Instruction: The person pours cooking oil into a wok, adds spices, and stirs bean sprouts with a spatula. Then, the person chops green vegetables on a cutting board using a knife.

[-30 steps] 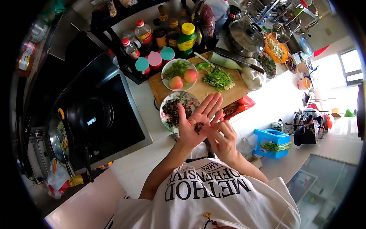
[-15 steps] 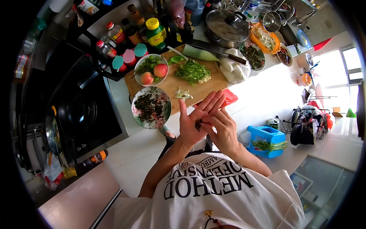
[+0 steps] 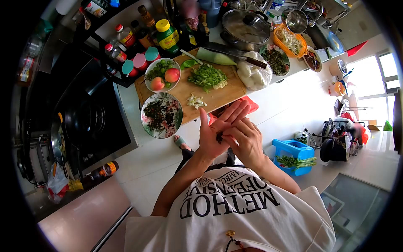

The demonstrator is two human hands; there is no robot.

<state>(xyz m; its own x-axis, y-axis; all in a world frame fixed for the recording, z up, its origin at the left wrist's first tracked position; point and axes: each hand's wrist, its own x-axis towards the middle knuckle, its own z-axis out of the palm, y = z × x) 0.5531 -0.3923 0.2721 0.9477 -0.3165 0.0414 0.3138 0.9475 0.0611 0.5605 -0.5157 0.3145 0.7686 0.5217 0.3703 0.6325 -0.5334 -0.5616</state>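
Note:
My left hand (image 3: 214, 134) is palm up with its fingers stretched out, and a small heap of dark bits (image 3: 219, 137) lies on the palm. Bent over that palm is my right hand (image 3: 245, 142), its fingertips pinched at the dark bits. Left of my hands, a patterned plate (image 3: 145, 126) at the counter's edge bears dark chopped bits. Above my hands, a wooden cutting board (image 3: 224, 95) holds chopped greens (image 3: 208, 77), pale pieces (image 3: 196, 101) and a bowl of fruit (image 3: 172, 63).
A knife (image 3: 235, 52) lies beside a long green vegetable (image 3: 216, 56) at the board's back. A lidded pan (image 3: 245, 27) and orange basket (image 3: 289, 40) stand farther right. The black cooktop (image 3: 100, 126) is at left, a blue container (image 3: 294, 157) at right.
The view has shifted, so the counter and board now appear farther left. My right fingers have come down to pinch at the dark bits on my left palm.

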